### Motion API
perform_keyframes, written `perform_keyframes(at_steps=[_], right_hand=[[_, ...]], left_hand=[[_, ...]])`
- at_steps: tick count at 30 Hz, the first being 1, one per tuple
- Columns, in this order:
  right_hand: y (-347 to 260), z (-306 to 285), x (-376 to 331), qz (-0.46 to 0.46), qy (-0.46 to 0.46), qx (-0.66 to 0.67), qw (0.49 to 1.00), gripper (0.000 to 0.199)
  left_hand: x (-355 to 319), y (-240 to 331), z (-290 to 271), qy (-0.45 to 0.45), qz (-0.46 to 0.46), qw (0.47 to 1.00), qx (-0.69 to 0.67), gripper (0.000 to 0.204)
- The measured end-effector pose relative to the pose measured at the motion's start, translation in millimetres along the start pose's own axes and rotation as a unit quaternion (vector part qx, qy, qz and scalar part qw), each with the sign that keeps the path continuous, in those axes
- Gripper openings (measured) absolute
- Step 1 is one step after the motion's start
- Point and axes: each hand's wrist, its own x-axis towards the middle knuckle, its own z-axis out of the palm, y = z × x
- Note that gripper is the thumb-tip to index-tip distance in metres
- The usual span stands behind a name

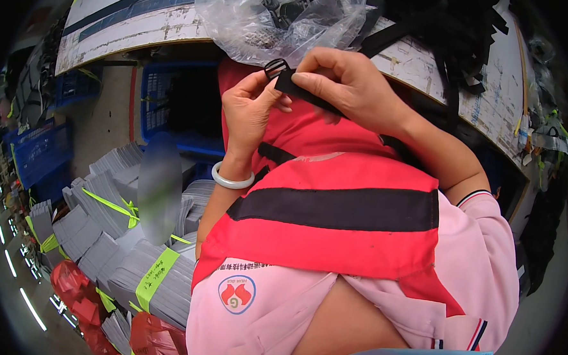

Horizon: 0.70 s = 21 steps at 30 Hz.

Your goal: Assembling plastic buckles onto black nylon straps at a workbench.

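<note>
Between finger and thumb, my left hand point(247, 111) pinches a small black plastic buckle point(277, 66) with open slots. My right hand point(353, 88) grips a black webbing strap point(305, 96) right beside it, its thumb pressed on the strap close to the buckle. The strap's edge meets the buckle, but I cannot tell whether it is threaded through. Both hands are raised above my red apron point(340, 200), near the table's front edge. Just beyond them lies a clear plastic bag point(241, 21) with dark pieces inside.
A worn white table point(170, 27) spans the far side, with a heap of black straps point(455, 32) at its right. Below on the left are blue crates point(150, 100) and bundled grey sheets point(157, 277) tied with yellow-green strips. Red plastic bags point(157, 338) sit among the bundles.
</note>
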Motion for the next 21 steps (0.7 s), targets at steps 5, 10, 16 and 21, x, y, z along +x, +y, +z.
perform_keyframes(at_steps=[5,10,16,21], right_hand=[[24.9,8.1,11.1,0.161,0.007,0.210,0.964,0.022],[27.2,8.1,16.5,0.166,0.003,0.261,0.951,0.020],[28.3,14.9,24.5,0.099,0.034,0.385,0.917,0.018],[32.4,18.5,31.7,0.073,0.069,0.377,0.921,0.025]], left_hand=[[-5.8,-2.5,3.0,0.019,0.055,0.997,0.048,0.017],[1.1,-9.5,3.9,0.044,0.172,0.968,0.179,0.013],[10.8,-8.3,10.2,0.088,0.297,0.912,0.269,0.018],[15.9,-11.4,8.7,0.106,0.327,0.893,0.289,0.017]])
